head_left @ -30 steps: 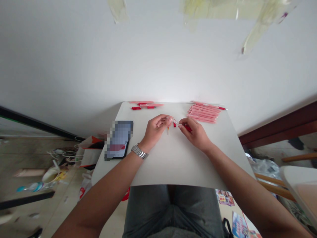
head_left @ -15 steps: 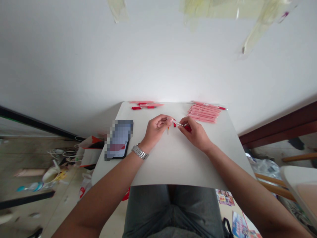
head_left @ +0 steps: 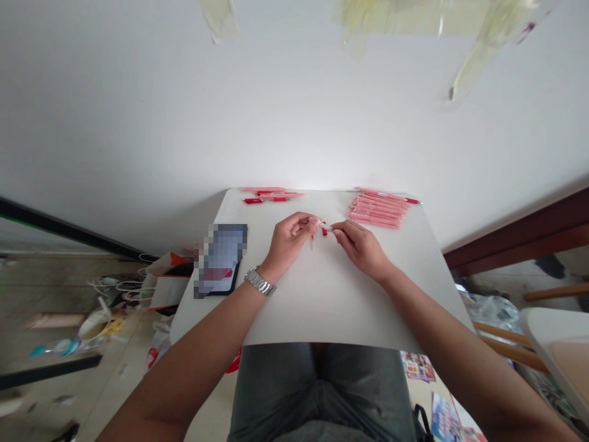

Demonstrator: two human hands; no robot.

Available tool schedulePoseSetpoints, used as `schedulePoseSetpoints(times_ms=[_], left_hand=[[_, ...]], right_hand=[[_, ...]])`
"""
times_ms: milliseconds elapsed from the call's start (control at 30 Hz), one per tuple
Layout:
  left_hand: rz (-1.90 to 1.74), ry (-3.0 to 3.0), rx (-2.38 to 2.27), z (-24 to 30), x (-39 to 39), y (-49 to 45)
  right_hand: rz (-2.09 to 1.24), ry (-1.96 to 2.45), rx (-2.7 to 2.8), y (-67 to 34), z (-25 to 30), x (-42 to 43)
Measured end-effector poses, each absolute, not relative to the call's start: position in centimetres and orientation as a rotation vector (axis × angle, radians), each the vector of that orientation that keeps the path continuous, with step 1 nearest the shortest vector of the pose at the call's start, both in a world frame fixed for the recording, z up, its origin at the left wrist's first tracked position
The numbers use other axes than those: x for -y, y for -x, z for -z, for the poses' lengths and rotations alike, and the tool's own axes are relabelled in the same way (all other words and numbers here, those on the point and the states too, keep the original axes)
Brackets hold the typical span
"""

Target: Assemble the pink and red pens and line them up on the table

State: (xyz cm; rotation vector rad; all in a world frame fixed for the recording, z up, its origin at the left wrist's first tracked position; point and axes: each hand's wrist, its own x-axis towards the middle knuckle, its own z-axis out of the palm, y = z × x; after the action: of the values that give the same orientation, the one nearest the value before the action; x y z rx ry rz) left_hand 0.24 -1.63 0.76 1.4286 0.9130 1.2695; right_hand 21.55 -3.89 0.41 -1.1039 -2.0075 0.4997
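A clear pen barrel (head_left: 326, 227) spans the gap between my hands above the table. Its left end is pinched between the thumb and fingers of my left hand (head_left: 291, 238). My right hand (head_left: 361, 244) is closed, its thumb and forefinger on the barrel's other end. Just behind the barrel, a small red pen part (head_left: 324, 231) rests on the tabletop. Below my left fingertips shows a thin piece with an orange end (head_left: 313, 239), partly hidden by the hand. Whatever else may be inside my right fingers is hidden.
Several pink pens (head_left: 380, 210) lie in a stack at the back right, with a red-gripped pen (head_left: 413, 201) beside them. More red and pink pens (head_left: 267, 200) are at the back left. A phone (head_left: 223, 258) lies on the left of the white table (head_left: 331, 307), against the wall.
My right fingers have moved slightly left onto the barrel's end. The red piece seen in my right hand and the dark tip at the barrel's end no longer show. My left hand stays put.
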Motion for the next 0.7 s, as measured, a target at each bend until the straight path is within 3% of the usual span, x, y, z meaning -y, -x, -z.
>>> schedulePoseSetpoints(times_ms=[700], left_hand=[[-1.224, -1.338, -0.812, -1.24, 1.73, -0.26]], right_hand=[[-0.511, 1.155, 1.880, -21.76, 0.04, 4.14]])
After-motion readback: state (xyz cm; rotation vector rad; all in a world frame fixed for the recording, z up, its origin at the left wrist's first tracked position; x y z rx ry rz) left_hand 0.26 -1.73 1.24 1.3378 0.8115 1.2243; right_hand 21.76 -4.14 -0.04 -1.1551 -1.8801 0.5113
